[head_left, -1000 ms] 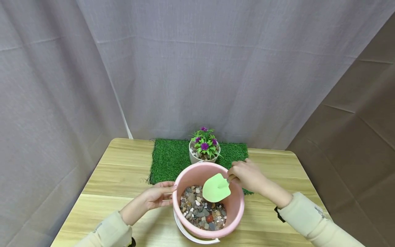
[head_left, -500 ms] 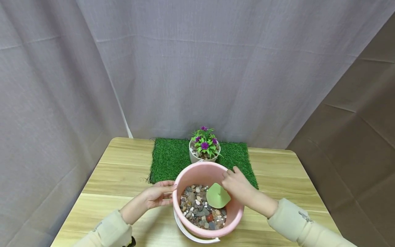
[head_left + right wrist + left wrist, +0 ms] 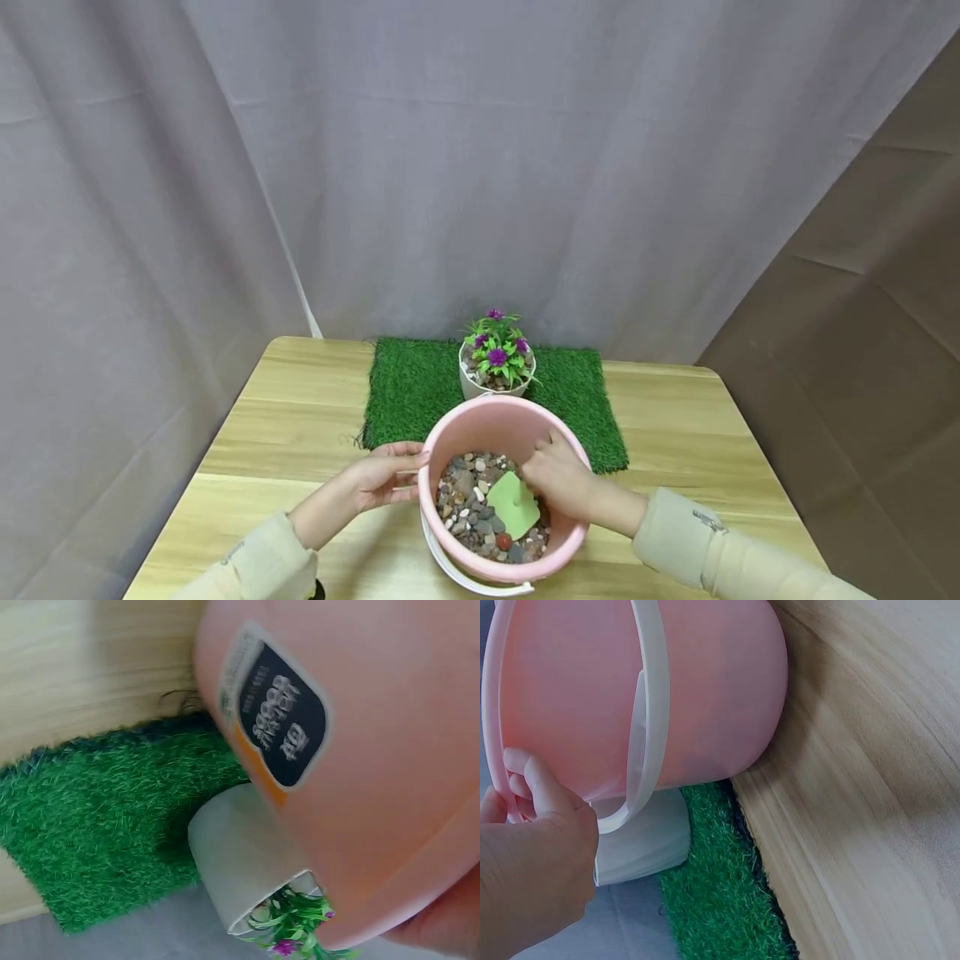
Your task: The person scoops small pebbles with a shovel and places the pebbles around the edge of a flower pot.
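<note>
A pink bucket (image 3: 517, 573) holds a bed of mixed pebbles (image 3: 461, 492), a reddish one among them. My left hand (image 3: 382, 477) pinches the bucket's left rim; in the left wrist view the fingers of that hand (image 3: 544, 847) curl at the rim against the outer wall. Inside the bucket, my right hand (image 3: 558, 477) grips a small light green shovel (image 3: 513, 504). Its blade touches the pebbles, facing down and toward me, while its handle is hidden under the hand. In the right wrist view the bucket wall hides most of the right hand (image 3: 442, 922).
A white pot with purple flowers (image 3: 497, 354) stands just behind the bucket on a green artificial grass mat (image 3: 412, 400). The bucket's white handle (image 3: 465, 581) hangs at its front left. All this stands on a wooden table (image 3: 300, 417) before grey curtains (image 3: 450, 167).
My right hand has lowered into the bucket, bringing the shovel from above the rim down to the pebbles and slightly toward me. The left hand has stayed at the rim.
</note>
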The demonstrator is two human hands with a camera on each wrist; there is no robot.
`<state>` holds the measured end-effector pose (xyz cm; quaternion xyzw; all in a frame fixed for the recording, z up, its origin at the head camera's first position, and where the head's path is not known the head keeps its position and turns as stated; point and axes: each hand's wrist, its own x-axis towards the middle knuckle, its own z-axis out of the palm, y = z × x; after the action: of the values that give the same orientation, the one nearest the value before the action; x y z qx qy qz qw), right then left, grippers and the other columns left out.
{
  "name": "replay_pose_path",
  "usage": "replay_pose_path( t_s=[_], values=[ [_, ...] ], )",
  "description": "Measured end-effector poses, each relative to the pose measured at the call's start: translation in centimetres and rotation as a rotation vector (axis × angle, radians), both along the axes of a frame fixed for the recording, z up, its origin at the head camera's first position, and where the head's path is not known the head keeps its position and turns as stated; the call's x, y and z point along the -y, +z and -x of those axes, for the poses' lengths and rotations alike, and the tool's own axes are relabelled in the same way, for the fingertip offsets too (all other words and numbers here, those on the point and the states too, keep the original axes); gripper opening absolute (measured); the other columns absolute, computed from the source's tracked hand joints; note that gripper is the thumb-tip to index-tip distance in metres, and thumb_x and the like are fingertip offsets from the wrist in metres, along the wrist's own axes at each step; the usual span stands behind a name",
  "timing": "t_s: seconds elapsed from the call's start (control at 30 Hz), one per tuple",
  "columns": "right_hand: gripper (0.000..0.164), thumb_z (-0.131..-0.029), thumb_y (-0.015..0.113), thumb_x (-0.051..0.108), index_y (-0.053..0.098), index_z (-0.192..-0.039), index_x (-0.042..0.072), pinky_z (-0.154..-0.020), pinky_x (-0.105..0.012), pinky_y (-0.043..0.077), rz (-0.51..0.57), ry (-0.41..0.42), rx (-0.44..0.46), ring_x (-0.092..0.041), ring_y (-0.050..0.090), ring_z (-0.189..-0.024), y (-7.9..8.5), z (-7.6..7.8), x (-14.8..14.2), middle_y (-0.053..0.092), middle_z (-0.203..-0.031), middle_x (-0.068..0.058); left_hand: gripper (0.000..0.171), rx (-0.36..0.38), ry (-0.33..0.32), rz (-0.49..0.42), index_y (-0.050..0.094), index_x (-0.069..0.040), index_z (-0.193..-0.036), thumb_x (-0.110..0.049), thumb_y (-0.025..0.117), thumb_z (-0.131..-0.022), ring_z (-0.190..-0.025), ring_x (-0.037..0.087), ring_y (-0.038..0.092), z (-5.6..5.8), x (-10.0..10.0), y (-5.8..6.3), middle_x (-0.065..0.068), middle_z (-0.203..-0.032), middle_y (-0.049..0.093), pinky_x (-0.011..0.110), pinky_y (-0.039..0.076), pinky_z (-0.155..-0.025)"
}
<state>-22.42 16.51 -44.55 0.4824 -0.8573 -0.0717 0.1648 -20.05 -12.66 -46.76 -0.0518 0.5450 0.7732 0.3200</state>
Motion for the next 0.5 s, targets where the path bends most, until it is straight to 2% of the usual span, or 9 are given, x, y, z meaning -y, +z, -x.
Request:
replay_pose_path(
  t_s=[0.13, 0.27, 0.4, 0.5],
  values=[
    [0.022, -0.058, 0.073, 0.006, 0.059, -0.060, 0.022, -0.069, -0.033, 0.043, 0.061, -0.004, 0.064, -0.012, 0.047, -0.062, -0.7, -0.2, -0.4, 0.061, -0.060, 0.012, 0.009, 0.003, 0.007, 0.011, 0.061, -0.015, -0.098, -0.015, 0.064, -0.089, -0.076, 0.007, 0.065, -0.1, -0.2, -0.2, -0.003, -0.082, 0.068, 0.018, 0.060, -0.073],
    [0.018, -0.060, 0.075, 0.009, 0.061, -0.063, 0.020, -0.072, -0.037, 0.046, 0.056, -0.053, 0.131, -0.013, 0.048, -0.061, -0.6, -0.4, -0.4, 0.062, -0.061, 0.010, 0.006, 0.010, 0.014, 0.009, 0.061, -0.016, -0.095, -0.014, 0.063, -0.090, -0.075, 0.006, 0.064, -0.1, -0.1, -0.3, -0.003, -0.082, 0.067, 0.017, 0.059, -0.072],
    [0.017, -0.067, 0.074, 0.011, 0.061, -0.061, 0.021, -0.062, -0.027, 0.039, 0.087, -0.077, 0.268, -0.009, 0.046, -0.059, -0.3, -0.8, 0.4, 0.059, -0.058, 0.013, 0.004, 0.012, 0.011, 0.003, 0.061, -0.017, -0.093, -0.014, 0.062, -0.090, -0.075, 0.006, 0.065, -0.1, 0.0, -0.3, -0.003, -0.082, 0.067, 0.017, 0.060, -0.072],
    [0.024, -0.070, 0.071, 0.006, 0.060, -0.058, 0.024, -0.061, -0.021, 0.030, 0.122, -0.072, 0.364, -0.005, 0.043, -0.058, -0.1, -0.9, 1.1, 0.056, -0.055, 0.015, 0.005, 0.010, 0.009, 0.001, 0.061, -0.016, -0.095, -0.014, 0.061, -0.091, -0.076, 0.007, 0.065, 0.0, -0.1, -0.4, -0.002, -0.083, 0.068, 0.018, 0.060, -0.072]
  ],
)
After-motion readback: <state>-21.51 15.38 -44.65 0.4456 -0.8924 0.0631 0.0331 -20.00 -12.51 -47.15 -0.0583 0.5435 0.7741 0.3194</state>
